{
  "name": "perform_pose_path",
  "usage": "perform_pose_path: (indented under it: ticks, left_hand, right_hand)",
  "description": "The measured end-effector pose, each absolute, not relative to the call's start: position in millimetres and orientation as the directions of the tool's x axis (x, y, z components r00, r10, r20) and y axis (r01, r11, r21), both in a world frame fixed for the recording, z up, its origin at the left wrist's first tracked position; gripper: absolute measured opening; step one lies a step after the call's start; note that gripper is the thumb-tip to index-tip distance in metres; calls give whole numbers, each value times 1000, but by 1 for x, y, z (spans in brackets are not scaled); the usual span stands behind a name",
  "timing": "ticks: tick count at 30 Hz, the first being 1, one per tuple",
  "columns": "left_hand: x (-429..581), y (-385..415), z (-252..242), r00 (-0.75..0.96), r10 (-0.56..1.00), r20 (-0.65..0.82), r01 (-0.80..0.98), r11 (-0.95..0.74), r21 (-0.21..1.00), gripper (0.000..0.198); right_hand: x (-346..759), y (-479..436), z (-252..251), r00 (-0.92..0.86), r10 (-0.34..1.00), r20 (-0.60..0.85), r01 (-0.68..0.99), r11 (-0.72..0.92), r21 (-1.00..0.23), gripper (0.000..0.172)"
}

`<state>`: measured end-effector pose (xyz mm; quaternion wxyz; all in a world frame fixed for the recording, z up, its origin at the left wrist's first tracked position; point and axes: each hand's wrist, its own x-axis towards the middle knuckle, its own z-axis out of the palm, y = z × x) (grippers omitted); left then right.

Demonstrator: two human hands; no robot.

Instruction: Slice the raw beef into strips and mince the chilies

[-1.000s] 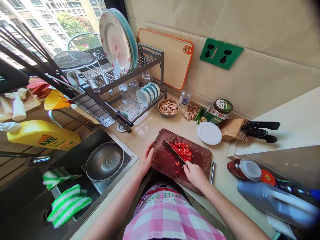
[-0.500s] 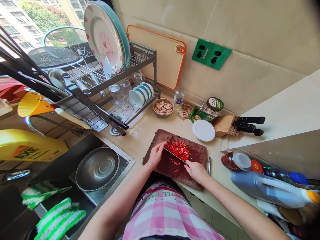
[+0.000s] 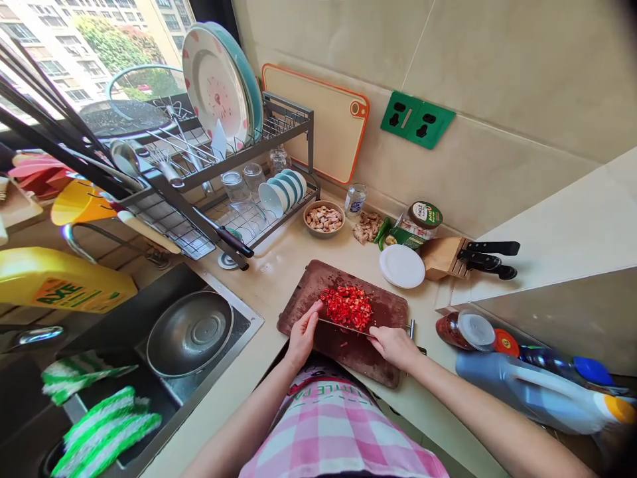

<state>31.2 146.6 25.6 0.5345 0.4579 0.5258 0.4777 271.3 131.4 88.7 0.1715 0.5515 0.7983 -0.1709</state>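
Note:
A brown cutting board (image 3: 391, 307) lies at the counter's front edge, bearing a heap of chopped red chillies (image 3: 348, 304). Along the heap's near side runs a knife (image 3: 344, 326), its blade seen nearly edge-on. My right hand (image 3: 397, 347) is closed round the handle end, which the fingers mostly hide. At the other end, my left hand (image 3: 302, 337) pinches the blade near its tip between thumb and fingers. A few stray red bits lie on the board on my side of the blade.
Behind the board stand a bowl of garlic cloves (image 3: 324, 226), ginger (image 3: 367, 228), green chillies (image 3: 383, 230), a white plate (image 3: 402, 267) and a knife block (image 3: 442, 257). Left are a dish rack (image 3: 249, 158) and a sink with a wok (image 3: 190, 334). Bottles and jars (image 3: 465, 330) line the right.
The knife, held in both hands, has moved to the heap's near edge and lies at a flatter angle. The chillies sit in a more compact heap. The view has shifted slightly.

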Motion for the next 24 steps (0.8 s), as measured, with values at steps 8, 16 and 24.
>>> perform_pose_path:
  ticks: [8,16,24]
  left_hand:
    - [-4,156,41,-291,938,-189,-98,168,981,48]
    - [-34,142,22,-208,946,-251,-27,251,968,48]
    - [-38,181,11,-2,962,-273,86,272,958,45]
  right_hand:
    - [190,128,72,-33,907,-420,707,-276,-651,20]
    - [154,145,36,171,832,-528,515,-533,-672,20]
    - [227,105,60,227,900,-373,595,-431,-678,25]
